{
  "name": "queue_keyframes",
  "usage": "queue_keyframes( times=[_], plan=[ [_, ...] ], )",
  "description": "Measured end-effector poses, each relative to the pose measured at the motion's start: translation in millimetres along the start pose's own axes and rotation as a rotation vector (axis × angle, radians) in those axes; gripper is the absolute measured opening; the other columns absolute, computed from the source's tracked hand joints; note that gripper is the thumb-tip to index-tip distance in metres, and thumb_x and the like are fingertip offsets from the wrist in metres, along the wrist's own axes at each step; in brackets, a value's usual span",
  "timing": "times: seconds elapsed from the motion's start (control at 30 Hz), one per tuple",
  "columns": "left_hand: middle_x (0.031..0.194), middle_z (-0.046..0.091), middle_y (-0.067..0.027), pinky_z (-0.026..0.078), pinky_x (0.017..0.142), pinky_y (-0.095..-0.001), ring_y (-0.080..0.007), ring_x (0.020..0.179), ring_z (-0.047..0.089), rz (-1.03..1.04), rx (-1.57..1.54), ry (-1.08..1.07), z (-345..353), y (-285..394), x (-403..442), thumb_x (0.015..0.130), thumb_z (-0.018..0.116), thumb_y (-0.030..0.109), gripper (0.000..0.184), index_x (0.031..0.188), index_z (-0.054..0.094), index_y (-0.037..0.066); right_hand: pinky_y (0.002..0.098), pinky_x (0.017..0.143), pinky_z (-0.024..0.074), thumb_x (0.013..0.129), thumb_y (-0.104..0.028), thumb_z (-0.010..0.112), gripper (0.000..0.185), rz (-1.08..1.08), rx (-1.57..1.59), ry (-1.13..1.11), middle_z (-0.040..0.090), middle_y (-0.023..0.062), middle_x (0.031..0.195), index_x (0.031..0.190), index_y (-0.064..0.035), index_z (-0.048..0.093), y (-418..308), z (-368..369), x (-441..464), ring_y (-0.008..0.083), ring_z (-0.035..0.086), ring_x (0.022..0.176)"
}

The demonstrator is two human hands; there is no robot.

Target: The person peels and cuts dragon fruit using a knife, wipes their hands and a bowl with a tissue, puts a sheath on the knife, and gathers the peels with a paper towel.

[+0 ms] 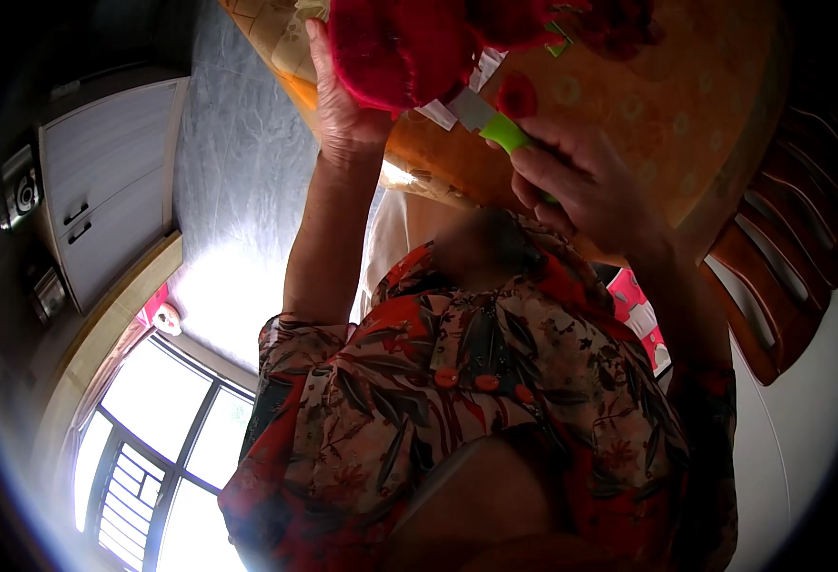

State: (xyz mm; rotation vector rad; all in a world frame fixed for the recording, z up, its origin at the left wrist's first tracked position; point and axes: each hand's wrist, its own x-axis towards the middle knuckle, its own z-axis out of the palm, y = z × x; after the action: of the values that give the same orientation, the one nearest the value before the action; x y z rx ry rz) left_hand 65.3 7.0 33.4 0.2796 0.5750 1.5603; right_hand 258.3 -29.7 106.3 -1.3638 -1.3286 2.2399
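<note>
My left hand (347, 110) is wrapped around the side of a fuzzy red plush piece (400, 52), with its thumb up along the edge. The top of that piece runs out of view. In my right hand (576, 176) is a green-handled tool with a flat greyish blade (504, 132), its fingers closed around the handle. The blade end meets the lower right edge of the red piece. White paper-like bits (437, 114) stick out beside the blade. A small round red piece (517, 95) lies on the table near my right hand.
An orange patterned cloth covers the table (628, 133). More red pieces (619, 33) and a small green item (559, 40) lie at its far side. Wooden chairs (771, 257) stand at the right. A pale cabinet (109, 172) and a bright window (152, 458) are to the left.
</note>
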Motion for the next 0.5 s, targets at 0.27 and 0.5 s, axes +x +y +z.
queue_keyframes(
  times=[0.27, 0.5],
  plan=[
    [0.124, 0.049, -0.0103, 0.042, 0.094, -0.0420, -0.0262, 0.113, 0.047, -0.220, 0.127, 0.061, -26, 11, 4, 0.086, 0.045, 0.052, 0.060, 0.128, 0.041, 0.009, 0.0186, 0.039, 0.0300, 0.091, -0.014, 0.041, 0.016, -0.016, -0.062, -0.001, 0.048, -0.0014, 0.059, 0.095, -0.0029, 0.052, 6, -11, -1, 0.0028, 0.039, 0.042],
    [0.122, 0.050, -0.0113, 0.040, 0.097, -0.0403, -0.0260, 0.112, 0.049, -0.233, 0.036, 0.022, -24, 8, 3, 0.090, 0.046, 0.033, 0.048, 0.129, 0.039, 0.006, 0.0176, 0.041, 0.0289, 0.091, -0.014, 0.042, 0.020, 0.055, -0.083, -0.025, 0.047, -0.0024, 0.061, 0.103, -0.0032, 0.053, 2, -19, -3, 0.0025, 0.038, 0.046]
  ],
)
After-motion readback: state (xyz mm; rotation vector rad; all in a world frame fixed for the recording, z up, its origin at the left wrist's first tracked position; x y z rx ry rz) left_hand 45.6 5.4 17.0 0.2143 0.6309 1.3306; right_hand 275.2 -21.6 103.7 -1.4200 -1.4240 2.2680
